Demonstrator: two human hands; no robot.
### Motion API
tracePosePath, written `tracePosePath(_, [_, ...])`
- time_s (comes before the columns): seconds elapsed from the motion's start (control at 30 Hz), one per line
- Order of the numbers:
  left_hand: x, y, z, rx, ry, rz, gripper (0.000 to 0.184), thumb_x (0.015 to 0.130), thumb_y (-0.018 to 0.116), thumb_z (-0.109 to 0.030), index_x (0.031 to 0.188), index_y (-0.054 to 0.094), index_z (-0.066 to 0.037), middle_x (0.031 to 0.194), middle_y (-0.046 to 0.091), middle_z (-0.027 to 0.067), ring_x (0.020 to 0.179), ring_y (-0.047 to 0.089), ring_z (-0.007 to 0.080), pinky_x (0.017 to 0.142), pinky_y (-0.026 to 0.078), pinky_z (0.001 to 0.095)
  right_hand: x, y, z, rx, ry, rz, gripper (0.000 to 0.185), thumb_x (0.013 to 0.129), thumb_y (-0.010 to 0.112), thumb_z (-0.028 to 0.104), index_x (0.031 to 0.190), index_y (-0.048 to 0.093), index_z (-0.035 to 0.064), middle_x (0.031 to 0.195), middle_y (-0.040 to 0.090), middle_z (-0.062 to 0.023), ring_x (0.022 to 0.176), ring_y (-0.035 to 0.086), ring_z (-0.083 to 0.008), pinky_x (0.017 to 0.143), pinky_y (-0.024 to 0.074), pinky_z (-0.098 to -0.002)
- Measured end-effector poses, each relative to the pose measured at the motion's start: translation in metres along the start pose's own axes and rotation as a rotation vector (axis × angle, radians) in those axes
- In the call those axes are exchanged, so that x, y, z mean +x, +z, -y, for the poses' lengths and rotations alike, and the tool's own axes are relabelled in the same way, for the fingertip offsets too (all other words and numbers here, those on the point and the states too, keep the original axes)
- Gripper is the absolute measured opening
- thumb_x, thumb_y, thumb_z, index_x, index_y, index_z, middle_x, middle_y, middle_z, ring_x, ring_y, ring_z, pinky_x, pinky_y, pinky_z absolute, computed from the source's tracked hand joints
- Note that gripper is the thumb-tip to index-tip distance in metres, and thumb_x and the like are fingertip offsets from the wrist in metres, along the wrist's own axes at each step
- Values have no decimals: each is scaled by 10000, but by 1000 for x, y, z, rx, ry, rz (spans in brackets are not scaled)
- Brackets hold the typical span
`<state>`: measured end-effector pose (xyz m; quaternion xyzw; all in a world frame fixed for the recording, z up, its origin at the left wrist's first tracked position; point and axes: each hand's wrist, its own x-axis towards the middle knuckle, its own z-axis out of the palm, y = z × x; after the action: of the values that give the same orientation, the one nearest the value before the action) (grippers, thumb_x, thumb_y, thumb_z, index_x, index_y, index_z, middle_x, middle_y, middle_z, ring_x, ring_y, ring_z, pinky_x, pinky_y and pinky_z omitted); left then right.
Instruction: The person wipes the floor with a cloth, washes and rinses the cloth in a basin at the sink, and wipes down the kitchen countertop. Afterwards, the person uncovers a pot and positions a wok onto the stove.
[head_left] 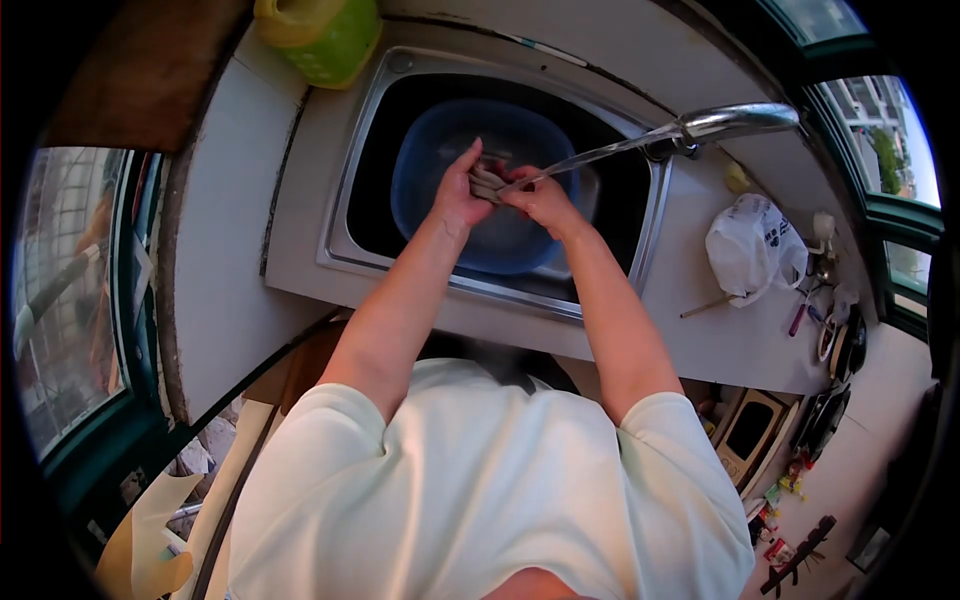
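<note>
Our left hand (458, 203) and right hand (548, 203) grip one pale item (485, 184), faucet (740, 120) at half-past two, basin (415, 190) beneath, presumably for runoff.

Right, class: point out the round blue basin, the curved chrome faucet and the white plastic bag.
Round blue basin (412, 190): head view, left wall.
Curved chrome faucet (742, 118): head view, spout.
White plastic bag (750, 246): head view, crumpled middle.
</note>
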<state>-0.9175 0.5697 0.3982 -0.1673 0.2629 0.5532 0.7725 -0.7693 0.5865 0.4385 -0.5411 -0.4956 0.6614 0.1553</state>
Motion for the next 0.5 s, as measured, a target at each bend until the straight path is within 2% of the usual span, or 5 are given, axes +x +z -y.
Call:
tracePosePath(0.13, [16, -5, 4, -21, 47, -26, 237, 839, 544, -295, 930, 571, -77, 882, 599, 107, 877, 575, 277, 853, 448, 451, -18, 16, -6, 83, -316, -190, 347, 666, 675, 111, 987, 571, 29, 918, 577, -102, 860, 564, -227, 748, 457, -316])
tracePosePath(0.23, [28, -19, 9, 33, 0, 94, 294, 855, 499, -312, 1027, 570, -85, 957, 599, 103, 939, 563, 279, 883, 431, 448, -36, 43, -7, -451, -764, -296, 342, 679, 689, 105, 986, 550, 48, 970, 562, -103, 885, 557, -265, 793, 448, -313])
tracePosePath(0.37, [2, -9, 44, 82, 165, 135, 384, 896, 448, -316, 1209, 468, -96, 1240, 471, 106, 1124, 455, 266, 979, 349, 410, -11, 67, -27, -826, -795, -754, 286, 779, 606, 281, 963, 568, 65, 998, 569, -195, 866, 564, -380, 741, 475, -412])
tracePosePath(0.43, [-5, -15, 55, 137, 104, 66, 376, 909, 441, -289, 1233, 440, -98, 1287, 427, 114, 1159, 421, 265, 1002, 321, 393, 14, 35, -10, -517, -129, -503, 304, 860, 460, 294, 977, 575, 37, 952, 608, -220, 941, 575, -371, 785, 465, -438])
tracePosePath(0.5, [-6, -17, 46, 134, 75, 41, 385, 898, 456, -294, 1233, 456, -103, 1275, 456, 97, 1172, 419, 249, 1012, 307, 387, 42, 28, -8, -594, -123, -648, 294, 883, 451, 304, 870, 561, 32, 793, 612, -216, 830, 588, -390, 727, 461, -449])
